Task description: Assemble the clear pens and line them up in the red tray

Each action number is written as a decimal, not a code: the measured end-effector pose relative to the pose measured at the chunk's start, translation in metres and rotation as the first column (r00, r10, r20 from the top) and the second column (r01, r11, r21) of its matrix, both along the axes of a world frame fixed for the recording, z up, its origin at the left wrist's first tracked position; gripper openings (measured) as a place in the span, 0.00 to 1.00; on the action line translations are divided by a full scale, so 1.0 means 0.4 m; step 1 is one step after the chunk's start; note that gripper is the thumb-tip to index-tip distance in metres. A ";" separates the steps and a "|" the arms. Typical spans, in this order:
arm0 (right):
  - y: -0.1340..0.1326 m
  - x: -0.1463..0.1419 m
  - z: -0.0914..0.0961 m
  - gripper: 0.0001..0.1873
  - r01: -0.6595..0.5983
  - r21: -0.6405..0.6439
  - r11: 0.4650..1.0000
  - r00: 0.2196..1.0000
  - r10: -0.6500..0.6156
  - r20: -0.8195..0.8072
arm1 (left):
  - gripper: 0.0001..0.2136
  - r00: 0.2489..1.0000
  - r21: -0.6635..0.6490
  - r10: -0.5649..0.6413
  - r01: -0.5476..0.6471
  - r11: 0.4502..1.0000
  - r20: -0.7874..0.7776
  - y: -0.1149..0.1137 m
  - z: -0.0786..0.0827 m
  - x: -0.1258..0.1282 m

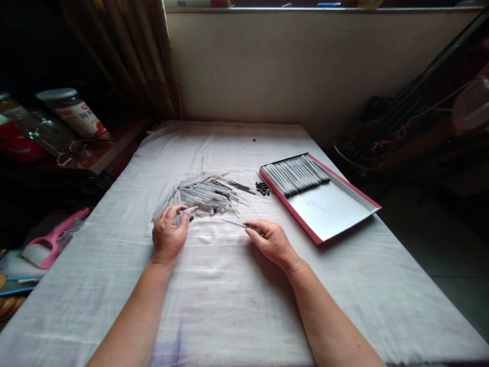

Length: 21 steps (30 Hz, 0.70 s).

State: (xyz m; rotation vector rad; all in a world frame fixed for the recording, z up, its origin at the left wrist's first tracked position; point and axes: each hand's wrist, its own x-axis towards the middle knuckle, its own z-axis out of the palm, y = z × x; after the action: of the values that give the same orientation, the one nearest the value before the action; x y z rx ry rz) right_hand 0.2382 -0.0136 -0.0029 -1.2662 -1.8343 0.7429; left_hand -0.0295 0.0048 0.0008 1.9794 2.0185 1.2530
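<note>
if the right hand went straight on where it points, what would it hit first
Probably the pile of loose tubes, met by the tip of the thin rod in the right hand; the hand's height is unclear.

Dim overall | tablecloth (229, 316) palely lit | upper corners dark | soft shadow beneath right hand (273, 242)

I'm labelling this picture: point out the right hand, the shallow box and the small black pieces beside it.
Right hand (273, 241), head view: its back.
Shallow box (339, 206), head view: bare white floor.
Small black pieces (262, 188), head view: middle of the cluster.
</note>
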 end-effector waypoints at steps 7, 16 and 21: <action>-0.004 -0.005 0.010 0.10 -0.014 0.019 1.000 0.998 0.015 -0.066 | 0.20 0.622 -0.219 -0.116 0.435 0.873 0.774 -0.037 0.020 0.081; -0.005 -0.002 0.013 0.10 -0.034 0.019 0.999 0.998 0.035 -0.055 | 0.21 0.576 -0.256 -0.088 0.488 0.834 0.812 -0.045 0.031 0.101; -0.005 -0.002 0.014 0.10 -0.041 0.015 0.999 0.998 0.042 -0.057 | 0.19 0.602 -0.253 -0.108 0.482 0.839 0.791 -0.044 0.029 0.101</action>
State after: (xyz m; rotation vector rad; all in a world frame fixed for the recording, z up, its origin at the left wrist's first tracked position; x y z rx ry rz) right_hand 0.2375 -0.0157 0.0028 -1.1893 -1.8215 0.7796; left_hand 0.0108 -0.0128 0.0123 1.1887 1.2981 1.1156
